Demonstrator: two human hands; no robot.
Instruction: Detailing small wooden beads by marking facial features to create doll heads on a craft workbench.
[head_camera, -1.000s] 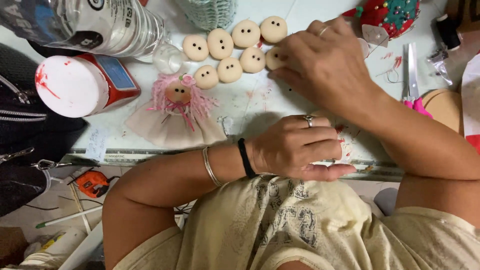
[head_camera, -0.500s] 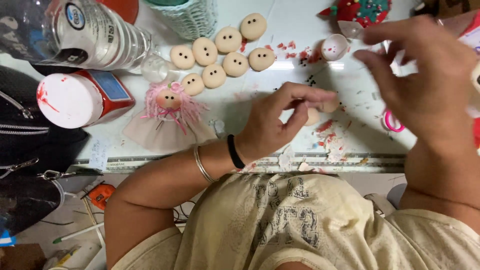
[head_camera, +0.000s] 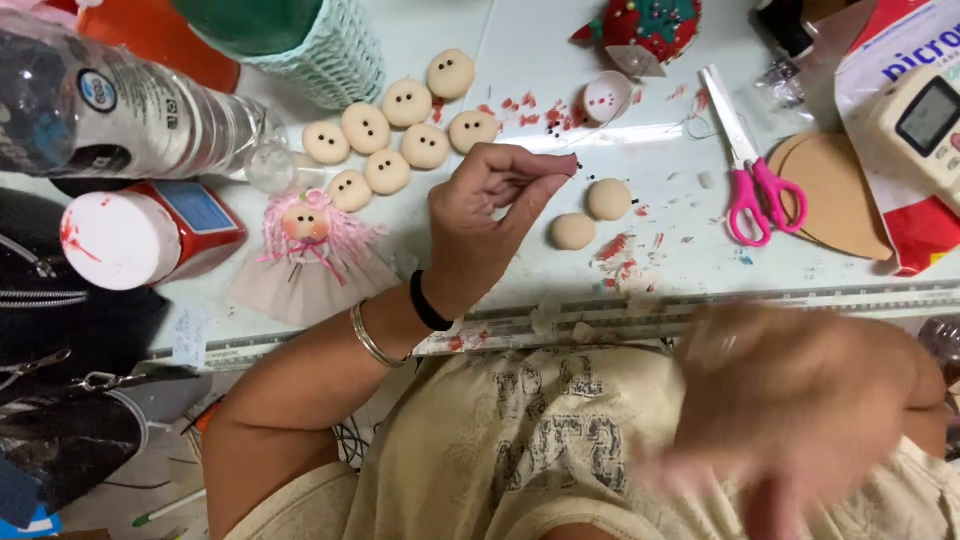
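Note:
My left hand (head_camera: 490, 215) is raised over the white table (head_camera: 560, 60), thumb and fingertips pinched on what looks like a tiny dark bead. Just right of it lie two plain beige balls (head_camera: 590, 215). Several beige balls with two black eyes (head_camera: 405, 130) sit in a cluster behind the hand. A small doll with pink hair and a beige skirt (head_camera: 305, 255) lies to the left. My right hand (head_camera: 790, 410) is low at the right, over my lap, blurred by motion; I cannot tell if it holds anything.
Pink-handled scissors (head_camera: 745, 185) and a brown card disc (head_camera: 825, 190) lie at the right. A clear bottle (head_camera: 130, 110), a red jar with a white lid (head_camera: 140, 235) and a black bag (head_camera: 60, 320) crowd the left. A red pincushion (head_camera: 650, 25) sits at the back.
My left hand has let go of the beige ball, which now lies on the table, and has pinched its fingertips. My right hand dropped from the upper right down toward my lap.

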